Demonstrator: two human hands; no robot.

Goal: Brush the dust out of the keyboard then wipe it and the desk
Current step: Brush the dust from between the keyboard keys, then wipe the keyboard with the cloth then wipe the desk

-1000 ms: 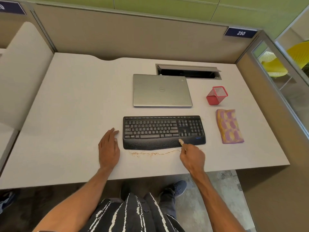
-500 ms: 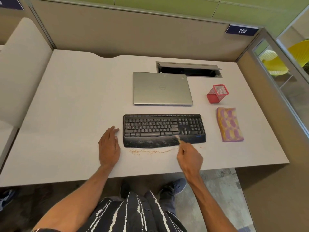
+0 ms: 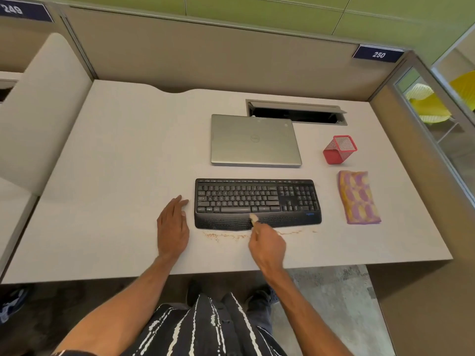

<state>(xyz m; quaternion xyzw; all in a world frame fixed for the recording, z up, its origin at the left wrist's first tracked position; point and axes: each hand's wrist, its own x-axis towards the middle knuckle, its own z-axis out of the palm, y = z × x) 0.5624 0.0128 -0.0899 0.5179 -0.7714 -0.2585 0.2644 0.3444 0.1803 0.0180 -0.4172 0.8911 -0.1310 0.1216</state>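
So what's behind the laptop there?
An open cable hatch sunk in the desk. Its inside is dark, so what it holds cannot be made out, and the laptop hides its near left rim.

The person wears a black shirt (image 3: 205, 330) with irregular white vertical stripes, seen below the near edge of the desk (image 3: 102, 176). Both forearms (image 3: 295, 299) are bare to the elbow. Just below that desk edge are dark trousers (image 3: 259, 316) and dark shoes (image 3: 264, 295).
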